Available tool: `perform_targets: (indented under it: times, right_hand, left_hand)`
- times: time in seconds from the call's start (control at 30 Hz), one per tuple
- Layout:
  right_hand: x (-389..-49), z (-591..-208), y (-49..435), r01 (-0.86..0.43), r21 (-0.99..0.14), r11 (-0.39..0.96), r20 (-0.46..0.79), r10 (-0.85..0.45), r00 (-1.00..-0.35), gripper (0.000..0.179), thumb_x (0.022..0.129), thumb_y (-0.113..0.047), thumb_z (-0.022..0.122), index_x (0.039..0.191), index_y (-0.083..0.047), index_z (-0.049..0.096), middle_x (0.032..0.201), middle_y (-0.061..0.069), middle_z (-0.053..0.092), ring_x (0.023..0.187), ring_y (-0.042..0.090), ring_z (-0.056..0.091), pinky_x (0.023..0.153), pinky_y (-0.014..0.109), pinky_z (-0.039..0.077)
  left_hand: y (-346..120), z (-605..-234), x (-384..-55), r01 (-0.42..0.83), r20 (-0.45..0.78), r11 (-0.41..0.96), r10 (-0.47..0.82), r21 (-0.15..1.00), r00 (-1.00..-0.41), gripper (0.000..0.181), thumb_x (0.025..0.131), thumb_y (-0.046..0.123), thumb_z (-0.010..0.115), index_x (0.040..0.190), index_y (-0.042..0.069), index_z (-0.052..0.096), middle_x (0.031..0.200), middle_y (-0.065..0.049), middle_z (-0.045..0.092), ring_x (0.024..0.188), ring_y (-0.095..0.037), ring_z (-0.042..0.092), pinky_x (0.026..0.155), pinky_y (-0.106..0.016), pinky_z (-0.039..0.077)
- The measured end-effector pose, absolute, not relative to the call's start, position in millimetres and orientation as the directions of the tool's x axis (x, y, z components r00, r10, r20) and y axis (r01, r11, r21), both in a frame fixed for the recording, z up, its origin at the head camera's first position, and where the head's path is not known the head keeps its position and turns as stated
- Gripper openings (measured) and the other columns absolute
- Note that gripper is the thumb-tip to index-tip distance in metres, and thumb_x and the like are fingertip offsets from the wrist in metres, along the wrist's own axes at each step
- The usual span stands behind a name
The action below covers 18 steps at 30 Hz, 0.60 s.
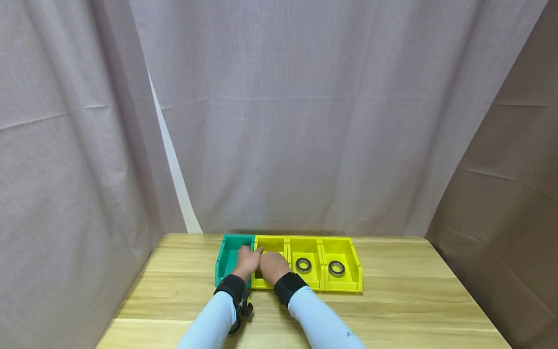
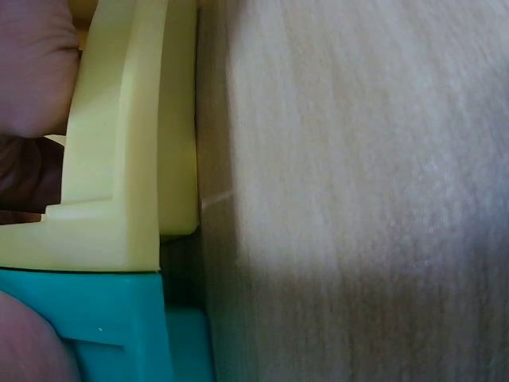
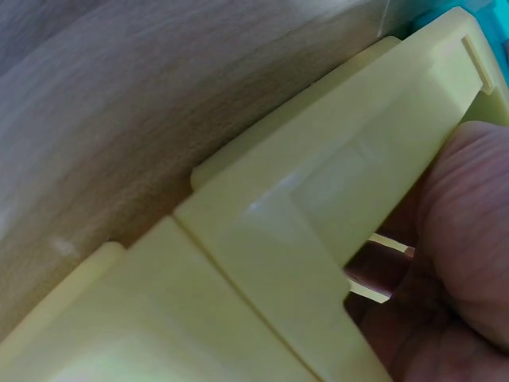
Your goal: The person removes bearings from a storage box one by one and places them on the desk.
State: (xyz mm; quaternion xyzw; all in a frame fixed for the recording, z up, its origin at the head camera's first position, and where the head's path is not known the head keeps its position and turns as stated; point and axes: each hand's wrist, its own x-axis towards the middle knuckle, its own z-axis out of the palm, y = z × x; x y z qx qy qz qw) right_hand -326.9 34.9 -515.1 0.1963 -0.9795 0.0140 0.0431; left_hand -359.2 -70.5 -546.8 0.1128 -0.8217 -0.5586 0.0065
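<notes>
My left hand (image 1: 247, 261) is over the green bin (image 1: 221, 259), against the wall it shares with the leftmost yellow bin (image 1: 270, 242). Its thumb side points toward my right hand, and its fingertips are hidden. Beside it, my right hand (image 1: 273, 267) reaches down into that yellow bin. In the right wrist view, the right hand (image 3: 469, 231) has bent fingers below the bin's front rim; whatever they may hold is out of sight. Black-and-silver ring bearings lie in the other two bins: one bearing (image 1: 303, 271) in the middle yellow bin, another bearing (image 1: 336, 276) in the rightmost.
The bins stand side by side in a row, near the back edge of a wooden table (image 1: 392, 300). Grey curtains (image 1: 279, 145) hang behind and around it. Each wrist has a black strap, such as the right strap (image 1: 289, 287).
</notes>
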Motion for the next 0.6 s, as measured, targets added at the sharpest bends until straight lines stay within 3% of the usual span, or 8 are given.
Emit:
perform_targets:
  times: [0.6]
  right_hand:
    - [-327.2, -517.7, 33.4, -0.382, -0.021, 0.924, 0.099, -0.378, -0.921, 0.013, 0.101, -0.005, 0.068, 0.105, -0.004, 0.080, 0.096, 0.008, 0.080, 0.091, 0.023, 0.076, 0.088, 0.037, 0.064]
  left_hand:
    - [-71.4, -543.5, -355.3, -0.168, -0.105, 0.336, -0.198, 0.927, -0.974, 0.060, 0.106, 0.026, 0.063, 0.143, -0.018, 0.045, 0.145, -0.036, 0.054, 0.134, -0.049, 0.055, 0.114, -0.061, 0.047]
